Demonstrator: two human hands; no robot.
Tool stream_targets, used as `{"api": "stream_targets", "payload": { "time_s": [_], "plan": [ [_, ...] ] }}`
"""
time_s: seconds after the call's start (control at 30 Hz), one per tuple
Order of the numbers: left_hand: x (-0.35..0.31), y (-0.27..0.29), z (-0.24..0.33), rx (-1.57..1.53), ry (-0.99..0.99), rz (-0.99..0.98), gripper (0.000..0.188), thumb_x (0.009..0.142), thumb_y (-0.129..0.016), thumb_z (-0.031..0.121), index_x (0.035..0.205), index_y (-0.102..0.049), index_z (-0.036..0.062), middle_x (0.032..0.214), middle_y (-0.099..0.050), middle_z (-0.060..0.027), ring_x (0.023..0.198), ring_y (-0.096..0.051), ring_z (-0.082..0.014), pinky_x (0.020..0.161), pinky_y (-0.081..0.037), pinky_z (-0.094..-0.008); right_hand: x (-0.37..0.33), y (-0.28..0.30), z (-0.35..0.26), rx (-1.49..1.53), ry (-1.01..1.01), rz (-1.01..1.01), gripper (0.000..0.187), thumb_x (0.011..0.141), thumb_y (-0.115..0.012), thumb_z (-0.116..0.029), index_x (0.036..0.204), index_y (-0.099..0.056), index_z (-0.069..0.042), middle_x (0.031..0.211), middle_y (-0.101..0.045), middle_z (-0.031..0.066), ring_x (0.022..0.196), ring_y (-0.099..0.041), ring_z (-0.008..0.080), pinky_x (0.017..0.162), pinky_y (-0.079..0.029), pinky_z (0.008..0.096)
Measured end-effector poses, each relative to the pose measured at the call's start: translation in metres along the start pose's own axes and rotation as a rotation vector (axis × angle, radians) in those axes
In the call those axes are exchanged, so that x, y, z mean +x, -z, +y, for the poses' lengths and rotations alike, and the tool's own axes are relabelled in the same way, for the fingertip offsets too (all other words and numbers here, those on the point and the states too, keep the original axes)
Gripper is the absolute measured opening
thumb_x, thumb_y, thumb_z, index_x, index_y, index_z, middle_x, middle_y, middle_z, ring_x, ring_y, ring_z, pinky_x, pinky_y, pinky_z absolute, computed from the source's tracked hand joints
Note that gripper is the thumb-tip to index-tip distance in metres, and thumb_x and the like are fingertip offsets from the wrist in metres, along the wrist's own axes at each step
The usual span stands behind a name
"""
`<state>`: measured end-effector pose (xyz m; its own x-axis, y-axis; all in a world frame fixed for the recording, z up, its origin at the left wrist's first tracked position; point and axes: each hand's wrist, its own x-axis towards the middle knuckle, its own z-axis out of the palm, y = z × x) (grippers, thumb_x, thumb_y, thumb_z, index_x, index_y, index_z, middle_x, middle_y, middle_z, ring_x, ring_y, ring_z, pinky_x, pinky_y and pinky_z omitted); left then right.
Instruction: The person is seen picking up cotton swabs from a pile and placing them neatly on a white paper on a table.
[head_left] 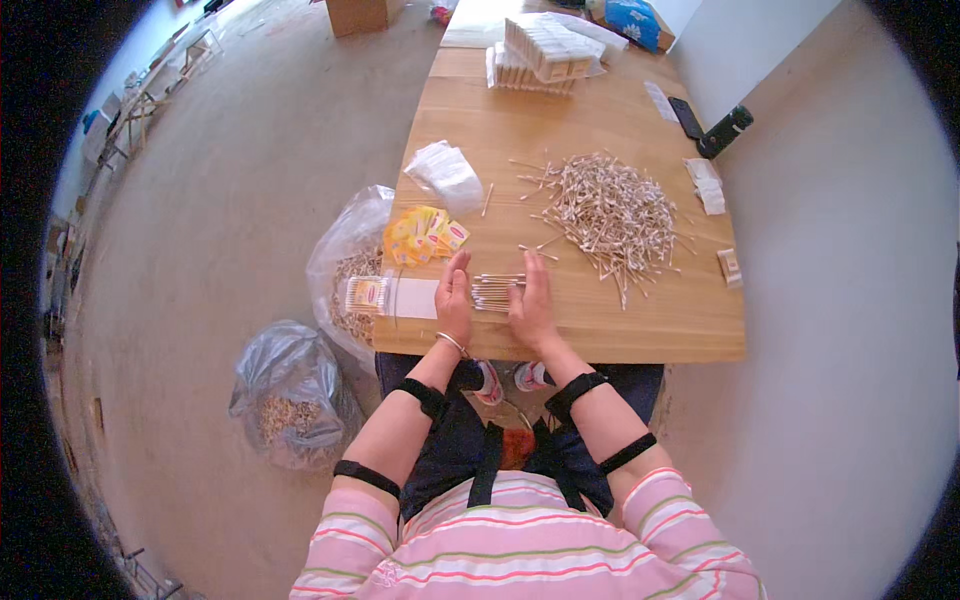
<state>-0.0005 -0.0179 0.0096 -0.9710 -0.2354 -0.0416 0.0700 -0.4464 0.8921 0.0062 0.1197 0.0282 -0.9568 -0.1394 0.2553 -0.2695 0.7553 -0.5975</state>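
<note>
A small row of cotton swabs (492,292) lies on the wooden table between my two hands, sticks running side to side. My left hand (454,300) stands on edge at the left ends, fingers straight. Opposite it, my right hand (532,305) is upright at the right ends, its thumb by the swabs. Left of my left hand is a pale flat strip (416,298). Beside that, a clear pack of swabs (368,295) with a yellow-and-red card sits at the table's left edge. A big loose heap of cotton swabs (612,215) spreads beyond my right hand.
Yellow printed cards (425,236) and clear plastic bags (446,176) lie at the left edge. Stacked swab packs (545,52) stand at the far end. A dark bottle (725,132) and phone (685,118) are by the wall. Bags of swabs (292,385) sit on the floor.
</note>
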Motion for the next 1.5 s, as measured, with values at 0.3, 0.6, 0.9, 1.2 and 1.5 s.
{"api": "stream_targets", "payload": {
  "time_s": [0.3, 0.6, 0.9, 1.2, 1.5],
  "plan": [
    [-0.006, -0.003, -0.009, 0.123, -0.052, 0.003, 0.039, 0.099, -0.037, 0.019, 0.129, -0.044, -0.0038, 0.131, -0.048, -0.0151, 0.123, -0.044, -0.0210, 0.104, -0.030, -0.0303, 0.007, -0.015, -0.007, 0.302, -0.026, 0.187, 0.050, 0.082, -0.047, -0.003, 0.131, -0.037, 0.001, 0.134, -0.040, 0.0208, 0.128, -0.034, 0.0341, 0.109, -0.021, 0.0427],
    [-0.002, 0.003, -0.008, 0.131, -0.011, -0.074, 0.044, 0.099, -0.039, 0.026, 0.131, -0.042, -0.0037, 0.133, -0.046, -0.0153, 0.124, -0.042, -0.0228, 0.106, -0.029, -0.0320, 0.005, -0.008, -0.004, 0.224, 0.030, 0.019, 0.038, 0.082, -0.046, -0.001, 0.119, -0.049, -0.001, 0.112, -0.056, 0.0145, 0.112, -0.047, 0.0291, 0.100, -0.033, 0.0387],
    [-0.005, 0.005, -0.009, 0.182, -0.022, -0.155, 0.045, 0.099, -0.039, 0.029, 0.132, -0.042, -0.0019, 0.133, -0.046, -0.0138, 0.126, -0.041, -0.0219, 0.106, -0.030, -0.0326, 0.004, -0.011, -0.010, 0.385, -0.013, -0.006, 0.048, 0.081, -0.046, -0.001, 0.128, -0.040, -0.001, 0.131, -0.041, 0.0197, 0.126, -0.036, 0.0334, 0.108, -0.025, 0.0405],
    [-0.005, 0.004, -0.003, -0.062, 0.080, -0.051, 0.050, 0.098, -0.039, 0.032, 0.134, -0.037, -0.0028, 0.138, -0.041, -0.0147, 0.129, -0.037, -0.0234, 0.108, -0.028, -0.0340, -0.032, 0.013, -0.024, -0.366, 0.186, -0.412, 0.074, 0.089, -0.047, -0.041, 0.140, -0.019, 0.004, 0.149, -0.013, 0.0220, 0.139, -0.007, 0.0354, 0.112, -0.007, 0.0478],
    [-0.014, 0.020, -0.005, 0.022, 0.013, -0.076, 0.045, 0.099, -0.037, 0.028, 0.131, -0.040, -0.0040, 0.135, -0.043, -0.0162, 0.128, -0.039, -0.0246, 0.108, -0.029, -0.0358, -0.045, 0.031, -0.020, -0.440, 0.267, -0.426, 0.073, 0.089, -0.044, -0.047, 0.143, -0.019, -0.004, 0.151, -0.012, 0.0160, 0.140, -0.006, 0.0335, 0.112, -0.005, 0.0487]
  ]
}}
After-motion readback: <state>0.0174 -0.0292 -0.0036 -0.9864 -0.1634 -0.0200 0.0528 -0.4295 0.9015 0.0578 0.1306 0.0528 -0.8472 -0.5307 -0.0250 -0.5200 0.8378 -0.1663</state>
